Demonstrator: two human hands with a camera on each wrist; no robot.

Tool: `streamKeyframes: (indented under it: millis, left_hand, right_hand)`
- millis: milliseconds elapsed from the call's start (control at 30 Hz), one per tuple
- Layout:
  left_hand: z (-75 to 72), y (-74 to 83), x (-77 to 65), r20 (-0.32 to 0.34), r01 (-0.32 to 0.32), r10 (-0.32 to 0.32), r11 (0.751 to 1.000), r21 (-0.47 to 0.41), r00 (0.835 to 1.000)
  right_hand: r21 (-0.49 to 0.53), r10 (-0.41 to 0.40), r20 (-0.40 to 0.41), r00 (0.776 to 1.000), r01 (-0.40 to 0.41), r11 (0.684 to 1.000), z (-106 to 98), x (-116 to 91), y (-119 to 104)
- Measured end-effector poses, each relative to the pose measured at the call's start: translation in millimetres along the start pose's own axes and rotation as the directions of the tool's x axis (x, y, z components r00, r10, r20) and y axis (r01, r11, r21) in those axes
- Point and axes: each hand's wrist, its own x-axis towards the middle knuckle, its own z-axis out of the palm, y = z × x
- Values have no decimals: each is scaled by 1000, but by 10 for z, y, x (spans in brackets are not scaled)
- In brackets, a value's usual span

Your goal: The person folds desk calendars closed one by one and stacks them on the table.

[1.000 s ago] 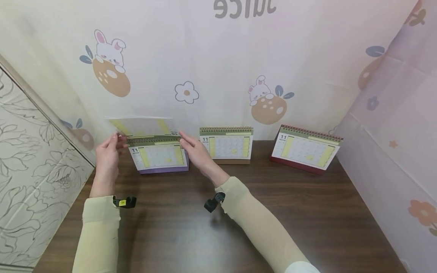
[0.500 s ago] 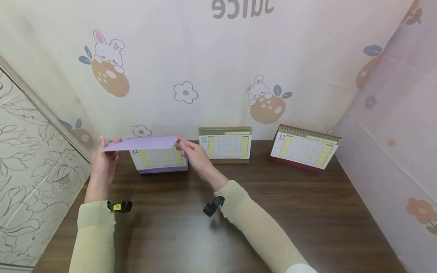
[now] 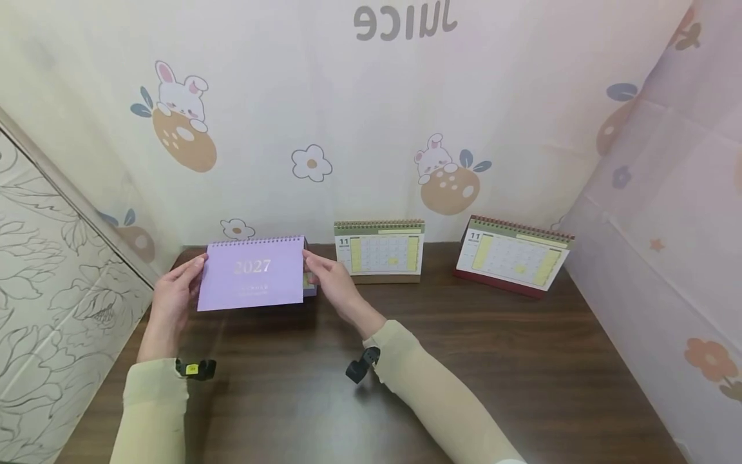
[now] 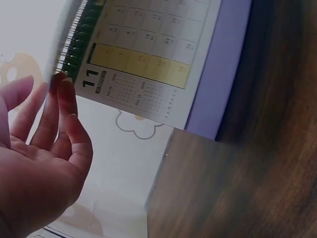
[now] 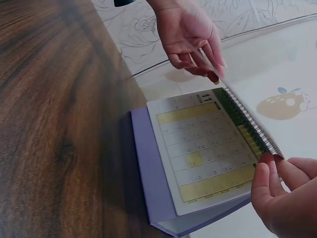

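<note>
A purple desk calendar [image 3: 252,273] at the left of the table shows its front cover, printed 2027, lying over the pages in the head view. The left hand [image 3: 175,289] pinches the cover's left edge. The right hand [image 3: 339,281] pinches the calendar's upper right corner by the spiral binding; in the right wrist view its fingertips [image 5: 270,171] sit at the binding's end. Beneath the raised cover, both wrist views show the 11 page [image 5: 200,148] on the purple stand [image 4: 218,74]. In the head view the cover hides most of that page.
A desk calendar with a brown base [image 3: 379,251] stands in the middle, at the back. Farther right, another with a dark red base [image 3: 513,256] stands angled. Behind them hangs a patterned cloth [image 3: 371,129] against the table's [image 3: 324,386] back edge.
The left hand has swung the purple cover over the binding from behind and down across the front, lowering and moving slightly left. The right hand has stayed at the upper right corner.
</note>
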Motion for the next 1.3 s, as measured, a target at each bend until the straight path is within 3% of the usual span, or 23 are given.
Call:
streamKeyframes:
  millis: [167, 367, 633, 767, 1033, 1300]
  left_hand:
    - [2, -103, 36, -24, -51, 53, 995, 82, 998]
    - [29, -204, 70, -75, -57, 73, 979, 196, 995]
    - [126, -305, 115, -162, -64, 83, 991, 121, 983]
    - [151, -314, 152, -182, -54, 77, 990, 128, 980]
    - [181, -302, 214, -223, -25, 64, 985, 170, 973]
    - [174, -265, 259, -200, 13, 38, 969, 245, 979]
  right_hand:
    - [69, 12, 4, 1000, -12, 998, -3, 41, 114]
    - [118, 31, 2, 1000, -31, 993, -12, 84, 228]
    - [168, 39, -22, 999, -35, 985, 0, 126, 244]
    - [130, 53, -50, 997, -46, 990, 21, 159, 228]
    - [-47, 63, -106, 992, -69, 997, 62, 222, 197]
    - [-176, 55, -168, 984, -85, 981, 60, 267, 141]
